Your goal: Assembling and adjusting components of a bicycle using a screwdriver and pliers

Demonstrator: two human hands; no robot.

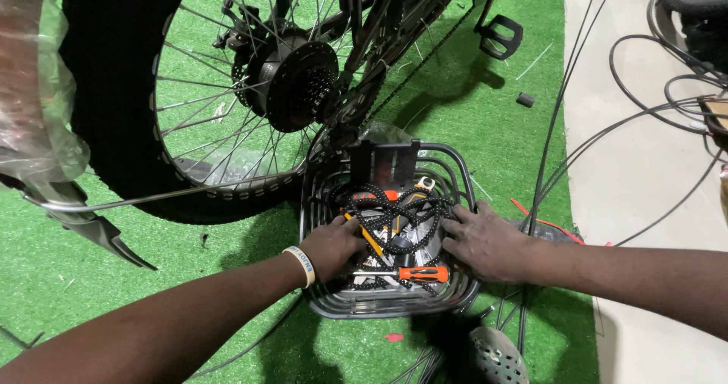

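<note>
Down on the green turf beside the rear wheel point(227, 88), both my hands rummage in the wire basket point(455, 164): left hand point(334, 247) fingers curled loosely onto black netting point(394, 210), right hand point(485, 240) fingers spread flat, grasping nothing, so next I must pick 1 tool, likely the orange screwdriver point(413, 274) at the basket's near edge.

The floor is covered by a green grass mat point(470, 103). A wire basket point(462, 164) sits on the mat, in the middle. The big black bike wheel point(114, 103) stands on the mat just behind the basket and to its left. A small black tube piece point(525, 99) lies on the mat behind the basket, to the right. A tiny red scrap point(393, 338) lies in front of the basket. To the right of the basket, past the mat's edge, is pale bare floor point(644, 194) with black cables point(644, 111) lying on it.
</note>
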